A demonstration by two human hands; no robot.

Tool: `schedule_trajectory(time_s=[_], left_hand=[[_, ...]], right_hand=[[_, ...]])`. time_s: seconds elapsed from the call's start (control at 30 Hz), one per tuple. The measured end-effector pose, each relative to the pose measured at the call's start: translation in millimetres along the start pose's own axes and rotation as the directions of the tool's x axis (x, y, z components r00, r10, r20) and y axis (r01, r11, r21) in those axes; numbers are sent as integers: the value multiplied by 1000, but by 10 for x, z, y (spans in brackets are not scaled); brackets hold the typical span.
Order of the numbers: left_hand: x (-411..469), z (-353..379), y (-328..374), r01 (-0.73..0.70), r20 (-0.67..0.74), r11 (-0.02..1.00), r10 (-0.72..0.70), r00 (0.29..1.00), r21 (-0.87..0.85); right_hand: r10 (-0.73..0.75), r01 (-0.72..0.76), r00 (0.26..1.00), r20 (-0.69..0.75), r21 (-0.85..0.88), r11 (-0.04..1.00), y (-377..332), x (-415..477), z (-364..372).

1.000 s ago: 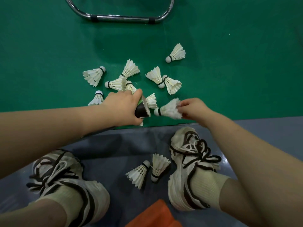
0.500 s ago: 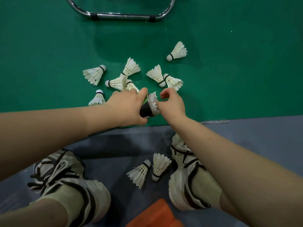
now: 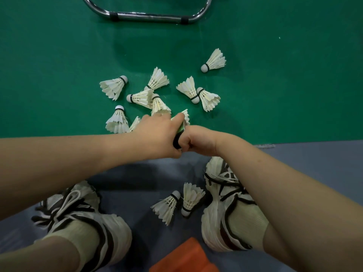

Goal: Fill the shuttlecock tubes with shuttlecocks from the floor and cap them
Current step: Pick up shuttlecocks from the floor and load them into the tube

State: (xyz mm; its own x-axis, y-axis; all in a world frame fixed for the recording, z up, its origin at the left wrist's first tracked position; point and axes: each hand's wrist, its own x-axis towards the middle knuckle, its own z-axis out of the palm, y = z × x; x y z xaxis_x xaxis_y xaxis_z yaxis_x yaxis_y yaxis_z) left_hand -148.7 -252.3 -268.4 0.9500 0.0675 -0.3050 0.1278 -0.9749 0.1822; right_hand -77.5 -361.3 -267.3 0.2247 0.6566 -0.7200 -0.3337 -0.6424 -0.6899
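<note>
Left hand (image 3: 157, 134) around green-black tube (image 3: 177, 142)

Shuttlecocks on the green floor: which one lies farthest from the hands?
The lone shuttlecock at upper right, cork pointing lower left; the others lie clustered, closer in.

bent chrome tube frame (image 3: 149, 16) with two black bands, top edge, on green court mat (image 3: 59, 46); grey floor (image 3: 314, 163) nearer; white-and-black left trainer (image 3: 78, 209), right trainer (image 3: 222, 195), pale socks (image 3: 247, 222); orange object (image 3: 186, 256), cropped, bottom edge.

Head-worn wide-angle view, facing steeply down, near floor (image 3: 59, 46)
</note>
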Motion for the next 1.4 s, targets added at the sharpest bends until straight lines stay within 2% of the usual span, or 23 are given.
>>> schedule_trajectory(time_s=[0.1, 0.23, 0.3, 0.4, 0.5, 0.57, 0.63, 0.67, 0.77, 0.87, 0.93, 1.0, 1.1, 1.17, 1.3, 1.4], left_hand=[[-28, 63, 42, -7, 38, 1000, 6, 999, 17], [36, 61, 15, 16, 48, 1000, -16, 999, 6], [47, 65, 4, 13, 52, 1000, -14, 999, 14], [29, 74, -6, 12, 75, 999, -14, 997, 36], [11, 82, -27, 10, 72, 999, -14, 997, 53], [5, 84, -61, 18, 77, 997, -24, 997, 80], [3, 81, -98, 29, 83, 995, -37, 996, 98], [4, 78, -112, 34, 81, 994, -42, 996, 100], [12, 61, -140, 48, 75, 994, -55, 996, 99], [14, 53, -147, 47, 70, 994, -54, 996, 94], [7, 56, -142, 39, 75, 995, -46, 996, 93], [5, 59, -134, 33, 79, 995, -41, 996, 90], [18, 32, -141, 44, 77, 995, -51, 996, 94], [35, 2, -162, 56, 62, 994, -62, 996, 99], [61, -41, -205, 71, 39, 993, -75, 996, 96], [62, -37, -207, 66, 43, 993, -70, 997, 95]], right_hand=[[14, -15, 1000, 16, 11, 1000, 93, 22, 57], [-2, 6, 992, -123, 33, 999, 86, 55, 45], [-28, 21, 990, -138, -51, 998, 59, 66, 13], [-49, 10, 990, -131, -287, 958, 17, 9, -87], [-94, 3, 984, -150, -513, 858, 67, -47, -178], [-121, -6, 977, -178, -583, 813, 169, -64, -199], [-63, -48, 987, -145, -654, 755, 306, -73, -182], [6, -77, 995, -100, -718, 692, 388, -70, -151], [222, -77, 975, 20, -905, 418, 627, -44, 45], [212, -84, 977, -29, -963, 255, 851, 13, 256], [177, -108, 982, -68, -969, 224, 947, 54, 324], [168, -134, 982, -88, -949, 284, 963, 95, 305], [77, -207, 978, -196, -831, 516, 810, 150, 126], [-26, -213, 957, -290, -760, 614, 625, 182, -62], [-143, -224, 867, -477, -630, 743, 351, 207, -421], [-132, -228, 768, -626, -461, 857, 318, 250, -591]])
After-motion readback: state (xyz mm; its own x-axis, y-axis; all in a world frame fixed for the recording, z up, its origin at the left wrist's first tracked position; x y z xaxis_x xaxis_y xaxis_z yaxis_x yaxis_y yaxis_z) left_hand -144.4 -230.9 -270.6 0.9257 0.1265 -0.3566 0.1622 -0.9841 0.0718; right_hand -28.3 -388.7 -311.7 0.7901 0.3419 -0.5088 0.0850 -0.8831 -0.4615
